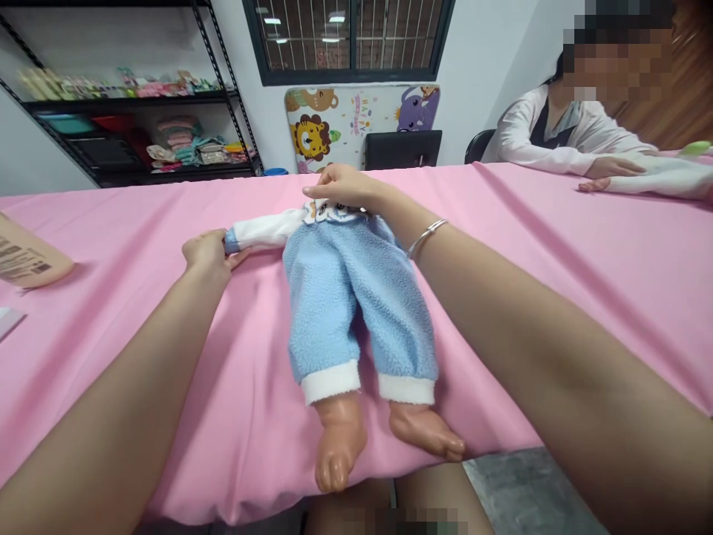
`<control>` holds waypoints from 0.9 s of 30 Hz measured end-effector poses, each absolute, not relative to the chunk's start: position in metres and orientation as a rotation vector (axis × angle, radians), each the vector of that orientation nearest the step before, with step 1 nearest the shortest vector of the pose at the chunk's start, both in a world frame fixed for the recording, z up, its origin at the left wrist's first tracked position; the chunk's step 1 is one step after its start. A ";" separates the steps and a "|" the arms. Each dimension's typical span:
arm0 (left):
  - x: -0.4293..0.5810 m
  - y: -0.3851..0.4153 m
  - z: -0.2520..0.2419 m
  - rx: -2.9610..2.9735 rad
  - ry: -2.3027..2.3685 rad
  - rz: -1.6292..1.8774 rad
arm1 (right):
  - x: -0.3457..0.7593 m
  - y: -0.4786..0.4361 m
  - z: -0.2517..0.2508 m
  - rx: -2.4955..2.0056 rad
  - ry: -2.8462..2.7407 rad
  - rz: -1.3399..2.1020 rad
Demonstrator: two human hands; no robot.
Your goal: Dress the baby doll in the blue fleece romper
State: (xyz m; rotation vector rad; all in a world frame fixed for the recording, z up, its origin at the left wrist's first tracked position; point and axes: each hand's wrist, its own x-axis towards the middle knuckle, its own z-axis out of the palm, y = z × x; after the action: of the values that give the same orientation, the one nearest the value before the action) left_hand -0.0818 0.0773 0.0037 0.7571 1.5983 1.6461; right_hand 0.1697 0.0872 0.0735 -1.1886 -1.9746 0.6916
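A baby doll in blue fleece trousers (328, 290) with white cuffs lies on its back, its bare feet (337, 446) at the table's near edge. Its white top (334, 212) has a printed front and a long sleeve (264, 232) stretched out to the left. My left hand (209, 253) is closed on the blue cuff of that sleeve. Over the doll's upper chest, my right hand (348, 186) has curled fingers, and what they grip is hidden. I cannot see the doll's head.
Pink cloth (239, 416) covers the table. A beige bottle (30, 253) lies at the left. Across at the right sits a person (557, 141) beside a pale-sleeved doll's arm (657, 182). Behind stand a black monitor (404, 151) and a shelf rack (134, 100).
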 end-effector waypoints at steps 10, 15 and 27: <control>-0.078 0.061 0.000 1.383 2.060 1.711 | 0.265 0.050 0.057 -1.375 -1.804 1.026; -0.028 0.042 0.010 2.038 1.608 1.707 | 0.270 0.029 0.009 -1.384 -1.649 0.976; 0.016 0.024 0.001 2.388 1.131 1.071 | 0.251 0.030 -0.022 -1.214 -1.664 0.854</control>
State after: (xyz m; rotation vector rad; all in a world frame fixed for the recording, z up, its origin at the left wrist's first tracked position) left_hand 0.0162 0.0238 0.0006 2.3884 1.1312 1.0709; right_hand 0.2507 0.0297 -0.0223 -1.2145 -1.6639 0.8539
